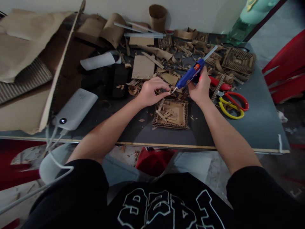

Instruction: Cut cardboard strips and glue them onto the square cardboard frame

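Observation:
My right hand (201,87) grips a blue glue gun (189,75) with a glue stick poking out of its back, its nozzle aimed down and left. My left hand (151,91) pinches a small cardboard piece (166,93) right at the nozzle tip. Just below both hands lies a square cardboard tray (182,113) with a corrugated rim and several short cardboard strips inside.
Scissors with red and yellow handles (232,101) lie right of my right hand. A white power bank (75,109) with cables sits at the left. Cardboard sheets (26,57), scraps, glue sticks (143,35) and a paper cup (157,16) crowd the back. The table edge (166,145) runs near me.

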Tool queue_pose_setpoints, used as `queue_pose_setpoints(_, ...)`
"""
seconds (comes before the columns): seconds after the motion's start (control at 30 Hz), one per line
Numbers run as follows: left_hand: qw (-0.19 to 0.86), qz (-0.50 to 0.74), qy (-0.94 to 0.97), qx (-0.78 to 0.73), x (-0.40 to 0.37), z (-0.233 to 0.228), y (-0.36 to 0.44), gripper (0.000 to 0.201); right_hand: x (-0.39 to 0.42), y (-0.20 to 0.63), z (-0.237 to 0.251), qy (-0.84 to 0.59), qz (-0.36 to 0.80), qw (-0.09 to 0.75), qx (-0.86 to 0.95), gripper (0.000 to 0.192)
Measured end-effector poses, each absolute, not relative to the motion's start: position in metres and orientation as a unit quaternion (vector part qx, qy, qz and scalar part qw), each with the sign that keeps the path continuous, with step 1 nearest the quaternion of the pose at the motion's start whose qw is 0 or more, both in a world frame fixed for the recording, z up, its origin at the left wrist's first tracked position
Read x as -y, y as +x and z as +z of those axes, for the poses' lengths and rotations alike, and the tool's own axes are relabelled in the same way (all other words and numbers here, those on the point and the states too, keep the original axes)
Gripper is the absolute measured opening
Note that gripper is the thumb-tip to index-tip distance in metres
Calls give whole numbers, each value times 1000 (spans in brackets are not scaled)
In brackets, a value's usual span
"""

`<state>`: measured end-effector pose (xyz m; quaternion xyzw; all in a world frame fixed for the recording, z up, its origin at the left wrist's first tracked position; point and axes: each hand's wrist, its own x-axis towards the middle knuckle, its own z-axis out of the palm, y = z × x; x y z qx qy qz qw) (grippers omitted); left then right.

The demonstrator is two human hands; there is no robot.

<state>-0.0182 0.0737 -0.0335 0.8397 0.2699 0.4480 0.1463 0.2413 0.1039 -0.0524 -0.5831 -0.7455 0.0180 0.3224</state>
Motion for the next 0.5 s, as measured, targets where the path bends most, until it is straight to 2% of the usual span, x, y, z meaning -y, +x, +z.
queue_pose_setpoints(0.5, 143, 449, 836, -282, -71, -34, -17, 21, -113, 248, -63, -565, 30, 336, 753, 69)
